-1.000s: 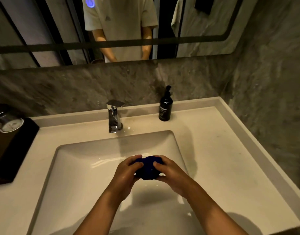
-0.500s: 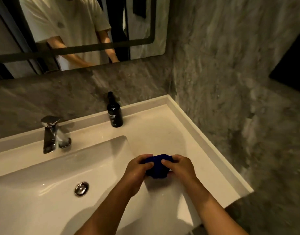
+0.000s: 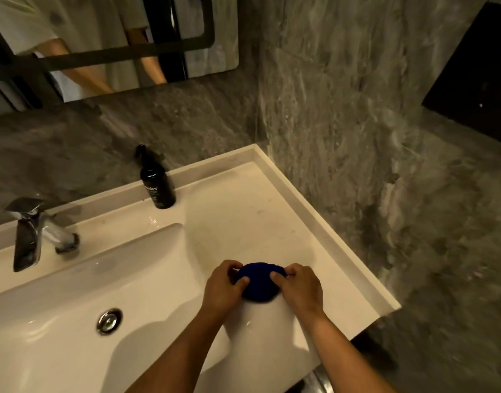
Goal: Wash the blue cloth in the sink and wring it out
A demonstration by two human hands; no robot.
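**Both hands clamping the balled cloth beside the basin**

Both hands are gripping the blue cloth [image 3: 258,282] from opposite ends: the left hand [image 3: 222,287] is closing on its left end and the right hand [image 3: 299,287] is pinching its right end, thumbs lying across the top. The cloth is bunching into a tight, dark wad between them, its long axis running left to right from hand to hand, which is the line any twist would be turning about. Neither hand is sitting nearer than the other; each is holding one end.

Taking the sink [image 3: 147,268] as the landmark, the cloth is sitting to the right of the basin's right edge, over the flat white table [image 3: 252,211] rather than over the bowl; whether it is resting on that surface or hovering just above is hard to tell. The drain [image 3: 109,320] is lying well to the left of the hands, the faucet [image 3: 28,234] is standing behind the sink, and a dark bottle [image 3: 157,182] is standing at its back right corner.

The cloth's underside and the fingers curling beneath it are hidden, and no running water is making itself visible in the dim light.
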